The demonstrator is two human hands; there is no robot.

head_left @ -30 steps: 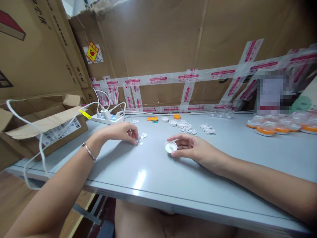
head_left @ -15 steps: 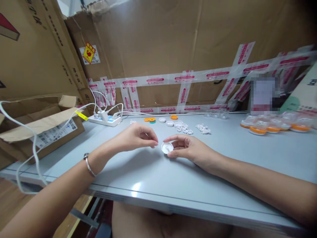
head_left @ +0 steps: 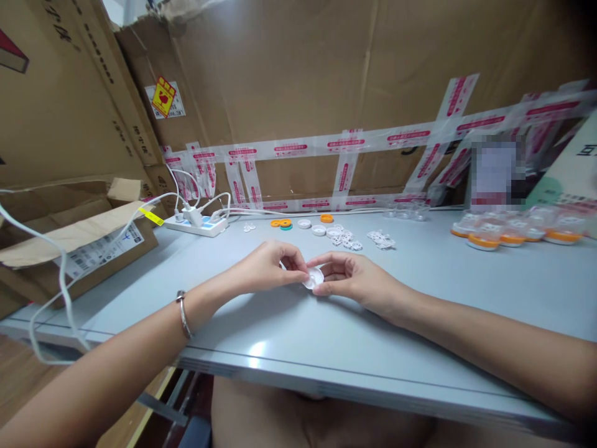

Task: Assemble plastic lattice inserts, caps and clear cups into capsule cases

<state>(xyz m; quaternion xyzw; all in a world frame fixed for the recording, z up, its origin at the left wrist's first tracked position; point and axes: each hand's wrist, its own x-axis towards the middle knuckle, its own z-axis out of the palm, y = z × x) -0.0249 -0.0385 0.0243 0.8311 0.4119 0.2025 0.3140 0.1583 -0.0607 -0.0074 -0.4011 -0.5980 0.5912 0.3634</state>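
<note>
My right hand holds a small white round cap by its rim, just above the grey table. My left hand is pinched, its fingertips pressed at the cap's left edge. What the left fingers hold, if anything, is too small to make out. A bracelet sits on my left wrist.
Behind the hands lie orange and teal rings, white caps and small white parts. Orange-based clear pieces stand at the far right. A power strip with cables and an open cardboard box are at the left.
My left hand moved right from the small white discs on the table and met the cap in my right hand. The right hand stayed about where it was.
</note>
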